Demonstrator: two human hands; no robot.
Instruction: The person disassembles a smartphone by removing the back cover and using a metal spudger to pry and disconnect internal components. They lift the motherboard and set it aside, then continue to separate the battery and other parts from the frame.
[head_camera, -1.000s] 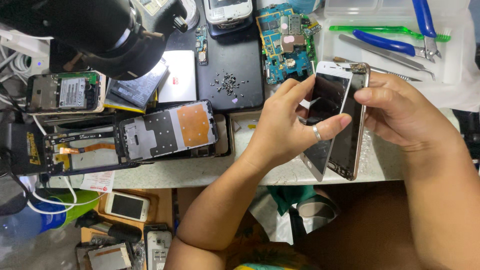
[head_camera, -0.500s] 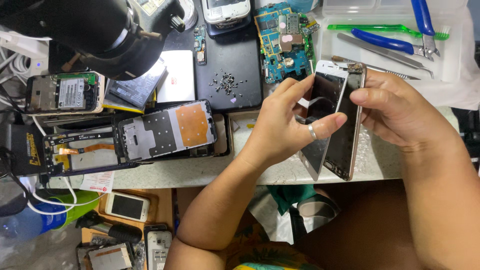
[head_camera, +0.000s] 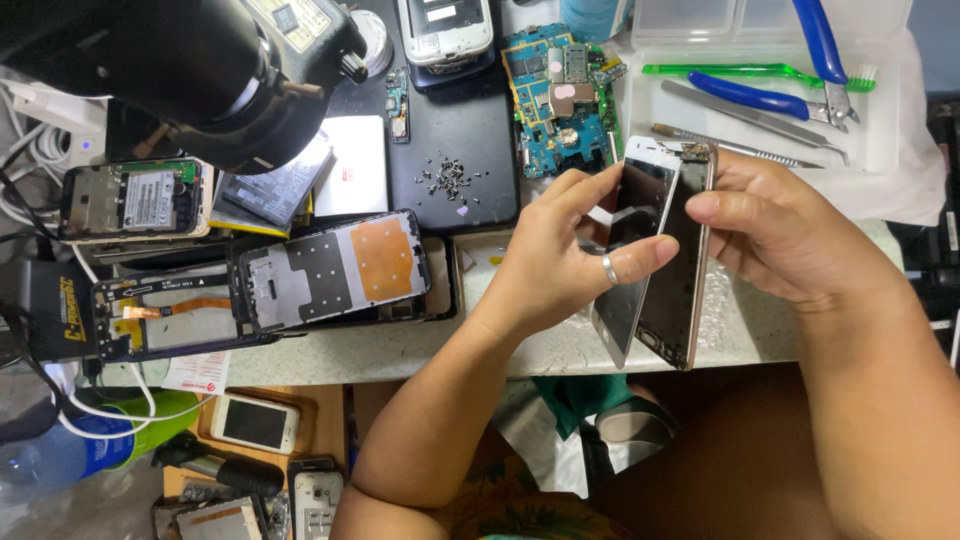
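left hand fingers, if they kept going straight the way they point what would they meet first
The left hand points up and right across the phone screen it holds. Past that comes the right hand, gripping the phone body; depth is hard to judge from above.

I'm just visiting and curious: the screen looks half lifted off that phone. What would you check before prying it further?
1. Left hand holds the screen panel firmly: ok, fingers wrap its edge.
2. Right hand steadies the phone body: ok.
3. Screen free along the top edge: ok, a gap shows there.
4. Bottom edge released: cannot tell, the two parts meet there.
5. Any cable joining the parts: cannot tell, the inside is hidden.
6. Loose screws clear of the hands: ok, they lie on the dark mat.
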